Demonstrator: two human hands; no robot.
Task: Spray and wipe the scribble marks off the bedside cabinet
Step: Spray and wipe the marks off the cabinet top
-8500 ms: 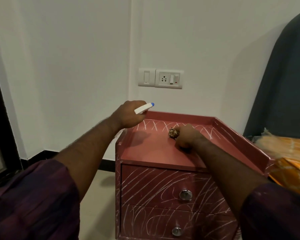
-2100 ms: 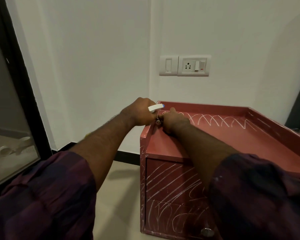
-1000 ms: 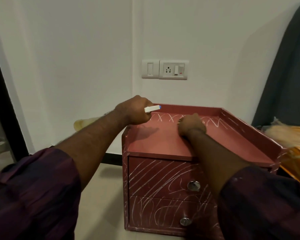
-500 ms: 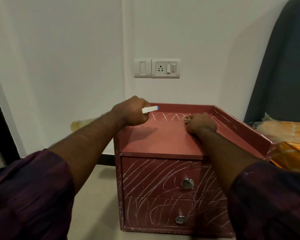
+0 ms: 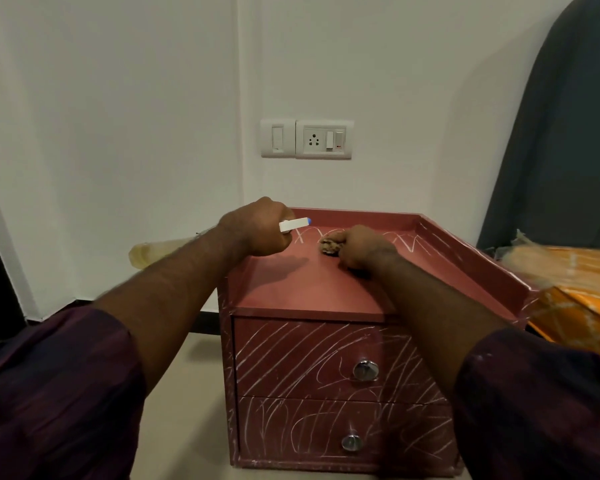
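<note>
The left hand (image 5: 257,230) grips a spray bottle (image 5: 293,225) over the cabinet's (image 5: 309,292) left rear corner. The right hand (image 5: 364,247), apart from the left, clutches a rag (image 5: 329,245) pressed on the top near the back. Scribbles (image 5: 326,358) cover both drawer fronts and the rear of the top.

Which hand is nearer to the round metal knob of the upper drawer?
Right. The right hand, holding a brownish rag, rests on the red cabinet top above the round metal knob; the left hand, gripping a white-nozzled spray bottle, is at the left edge.
</note>
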